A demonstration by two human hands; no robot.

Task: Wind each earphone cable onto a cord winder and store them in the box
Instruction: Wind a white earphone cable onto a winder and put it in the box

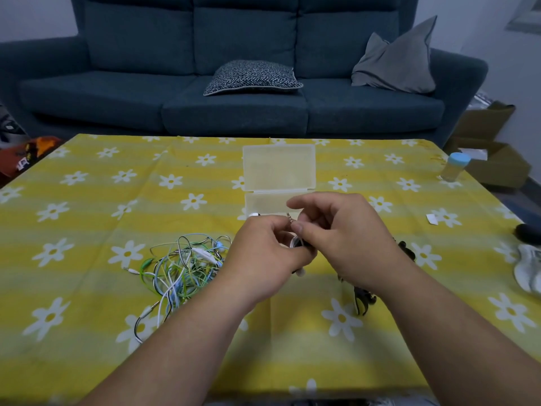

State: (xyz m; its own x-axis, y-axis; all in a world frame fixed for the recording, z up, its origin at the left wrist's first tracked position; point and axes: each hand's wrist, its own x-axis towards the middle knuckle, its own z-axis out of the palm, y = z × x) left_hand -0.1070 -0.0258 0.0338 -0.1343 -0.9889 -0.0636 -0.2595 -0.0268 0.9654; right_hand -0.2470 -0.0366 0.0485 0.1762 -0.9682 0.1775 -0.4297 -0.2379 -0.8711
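Observation:
My left hand grips a white earphone cable wound on a dark cord winder, with an earbud hanging below at its heel. My right hand pinches the cable's plug end right above the bundle. Behind my hands stands the clear plastic box, its lid open. A tangle of green, blue, white and black earphone cables lies on the table to the left. Black cord winders lie partly hidden under my right forearm.
The table wears a yellow cloth with white flowers. A small jar with a blue lid stands at the far right edge, a white scrap nearer. A dark blue sofa faces the table's far side.

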